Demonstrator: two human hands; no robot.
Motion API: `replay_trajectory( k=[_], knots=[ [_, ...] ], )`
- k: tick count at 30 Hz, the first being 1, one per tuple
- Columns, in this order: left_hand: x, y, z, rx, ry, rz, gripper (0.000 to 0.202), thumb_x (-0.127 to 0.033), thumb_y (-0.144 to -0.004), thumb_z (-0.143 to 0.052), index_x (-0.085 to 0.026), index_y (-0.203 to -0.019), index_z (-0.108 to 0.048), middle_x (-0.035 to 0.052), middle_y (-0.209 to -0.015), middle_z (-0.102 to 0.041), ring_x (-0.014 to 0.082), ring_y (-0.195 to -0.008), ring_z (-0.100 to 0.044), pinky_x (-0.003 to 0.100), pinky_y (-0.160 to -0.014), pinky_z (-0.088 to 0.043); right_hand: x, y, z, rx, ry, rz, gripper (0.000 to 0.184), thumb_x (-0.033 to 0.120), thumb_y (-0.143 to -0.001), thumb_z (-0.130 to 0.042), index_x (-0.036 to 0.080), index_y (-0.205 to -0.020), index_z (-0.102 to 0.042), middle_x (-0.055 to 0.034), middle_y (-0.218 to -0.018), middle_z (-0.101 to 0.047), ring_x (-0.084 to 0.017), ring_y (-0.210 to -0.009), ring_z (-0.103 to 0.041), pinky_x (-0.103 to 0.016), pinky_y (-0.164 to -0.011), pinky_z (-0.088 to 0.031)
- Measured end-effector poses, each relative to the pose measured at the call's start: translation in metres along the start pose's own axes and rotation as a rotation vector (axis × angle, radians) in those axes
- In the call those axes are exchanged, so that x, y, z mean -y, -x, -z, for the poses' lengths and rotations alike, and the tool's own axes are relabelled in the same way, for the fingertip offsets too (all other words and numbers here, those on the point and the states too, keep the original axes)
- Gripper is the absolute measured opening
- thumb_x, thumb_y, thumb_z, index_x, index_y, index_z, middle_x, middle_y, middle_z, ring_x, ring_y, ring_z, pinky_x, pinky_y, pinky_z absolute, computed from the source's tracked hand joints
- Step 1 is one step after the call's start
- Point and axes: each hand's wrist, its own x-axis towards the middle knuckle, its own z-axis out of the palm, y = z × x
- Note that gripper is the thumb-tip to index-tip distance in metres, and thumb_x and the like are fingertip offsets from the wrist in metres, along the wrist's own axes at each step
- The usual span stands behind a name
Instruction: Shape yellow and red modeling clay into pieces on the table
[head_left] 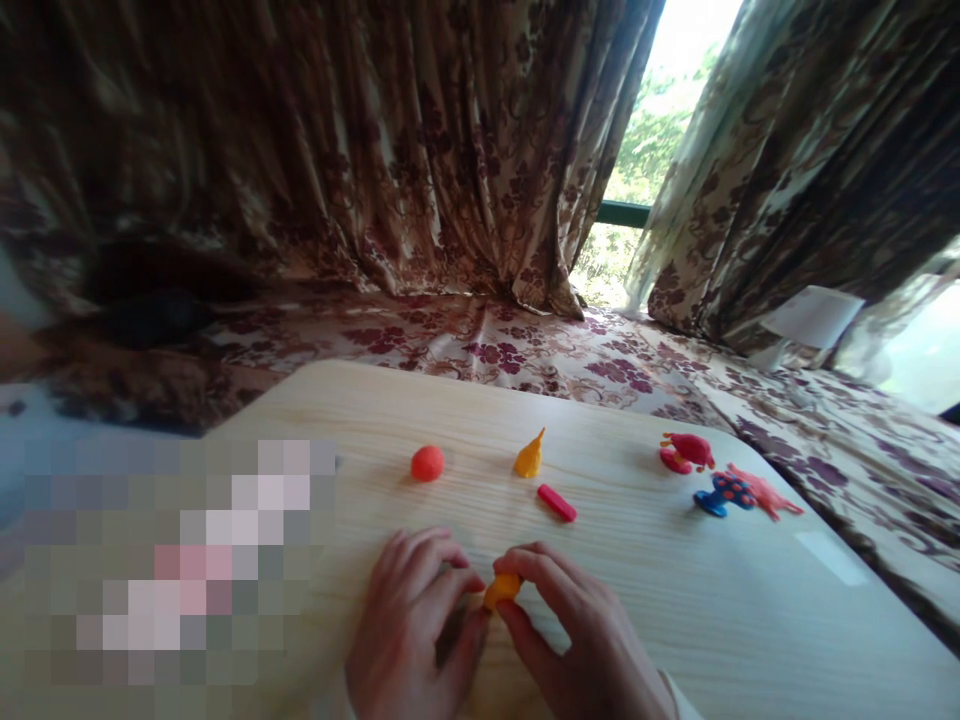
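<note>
A small lump of yellow-orange modelling clay [502,591] is pinched between the thumb and fingers of my right hand [577,625], low over the near part of the table. My left hand [420,615] is curled beside it, with thumb and index fingertips pressed to the lump's left end. Beyond my hands lie a red-orange clay ball [427,463], a yellow clay cone with a thin pointed tip [529,455] and a short pink clay stick [556,503]. The lump's underside is hidden by my fingers.
At the table's [637,560] right stand a red clay figure [687,452], a blue mushroom-like piece with red dots [724,493] and a flat pink-red figure [765,494]. A pixelated patch [180,560] covers the left side. Behind are floral curtains [420,150] and a white lamp [812,315].
</note>
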Motion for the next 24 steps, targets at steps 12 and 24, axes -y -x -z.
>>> replay_trajectory(
  k=[12,24],
  knots=[
    [0.0002,-0.0002,0.0031,0.009,-0.013,-0.019,0.017,-0.02,-0.082,-0.054,-0.024,-0.099,-0.056,0.0025,-0.096,-0.061,0.0217,-0.101,-0.053,0.044,-0.093,-0.04,-0.002,0.0061,-0.008,0.119,0.075,-0.114,0.019,0.009,-0.083,-0.055,0.025,-0.094,-0.052,0.0038,-0.083,-0.066,-0.013,-0.074,-0.063,-0.02,-0.066,-0.044],
    [-0.0011,0.0019,0.0033,-0.005,-0.053,0.001,0.019,-0.02,-0.082,-0.054,-0.023,-0.099,-0.06,0.0037,-0.098,-0.064,0.021,-0.102,-0.055,0.039,-0.094,-0.043,-0.0044,0.0093,-0.0026,0.081,0.135,-0.065,0.017,0.009,-0.082,-0.052,0.023,-0.092,-0.054,0.0015,-0.08,-0.066,-0.014,-0.073,-0.062,-0.024,-0.069,-0.045]
  ],
)
